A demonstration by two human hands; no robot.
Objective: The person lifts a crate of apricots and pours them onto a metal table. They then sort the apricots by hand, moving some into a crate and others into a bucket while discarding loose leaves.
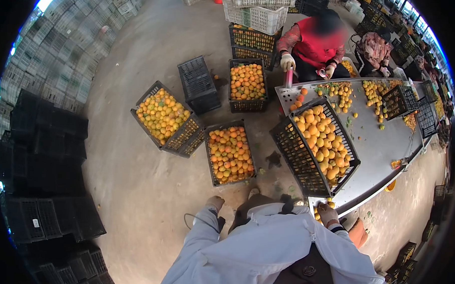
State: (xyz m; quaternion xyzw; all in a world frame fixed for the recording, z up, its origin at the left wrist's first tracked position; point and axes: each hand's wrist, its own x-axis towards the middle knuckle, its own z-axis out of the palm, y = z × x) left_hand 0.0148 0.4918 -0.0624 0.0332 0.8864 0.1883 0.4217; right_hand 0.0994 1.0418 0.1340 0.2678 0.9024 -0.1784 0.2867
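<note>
At lower right of centre, the right hand (328, 214) is beside loose orange fruit (330, 203) on a metal table (369, 159), while at lower centre the left hand (216, 203) hangs — whether either grips anything, I cannot tell.

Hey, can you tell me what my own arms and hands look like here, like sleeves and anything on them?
Your left sleeve and right sleeve are pale blue and loose. A dark band shows at the right wrist, and a thin dark cable loops beside the left forearm. Your left hand and right hand are too small to show markings.
</note>
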